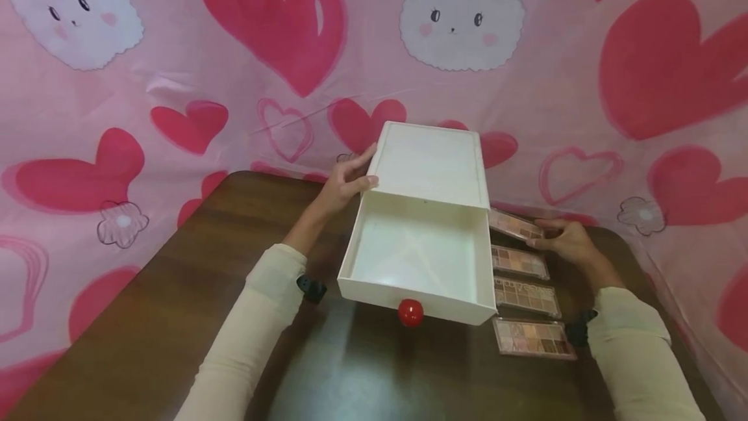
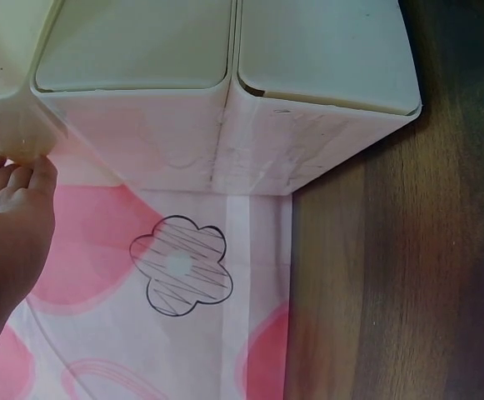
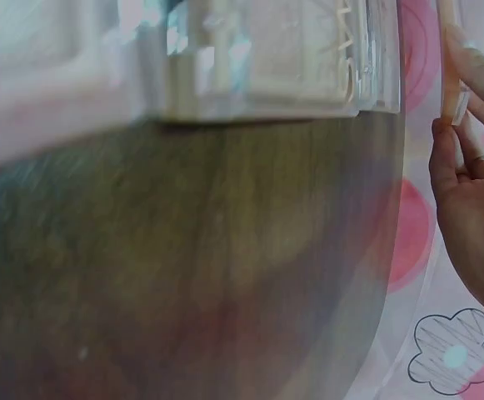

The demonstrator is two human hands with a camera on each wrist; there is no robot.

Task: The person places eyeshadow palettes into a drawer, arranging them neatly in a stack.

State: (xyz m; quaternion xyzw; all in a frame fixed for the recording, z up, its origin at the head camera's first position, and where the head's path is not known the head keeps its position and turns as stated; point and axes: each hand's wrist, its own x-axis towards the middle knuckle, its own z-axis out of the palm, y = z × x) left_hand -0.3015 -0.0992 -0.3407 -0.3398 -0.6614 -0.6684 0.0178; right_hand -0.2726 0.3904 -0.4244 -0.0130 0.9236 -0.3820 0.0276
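A white drawer unit [image 1: 429, 161] stands near the back of the table, its top drawer [image 1: 409, 252] pulled out by a red round knob [image 1: 411, 312]. No objects show inside the drawer. My left hand [image 1: 345, 184] rests against the unit's upper left side; the left wrist view shows straight fingers [image 2: 40, 173] touching its wall. To the right, my right hand [image 1: 569, 242] pinches the end of an eyeshadow palette [image 1: 515, 224] between thumb and fingers. The right wrist view shows that palette [image 3: 451, 75] edge-on. Its left end is hidden behind the drawer.
Below the held palette, more eyeshadow palettes lie in a column: one [image 1: 520, 262], another [image 1: 528, 296], and the nearest [image 1: 536, 338]. Brown wooden table [image 1: 175, 304] extends left and forward. A pink heart-and-rabbit cloth [image 1: 362, 44] hangs behind. Lower drawers [image 2: 133, 50] show in the left wrist view.
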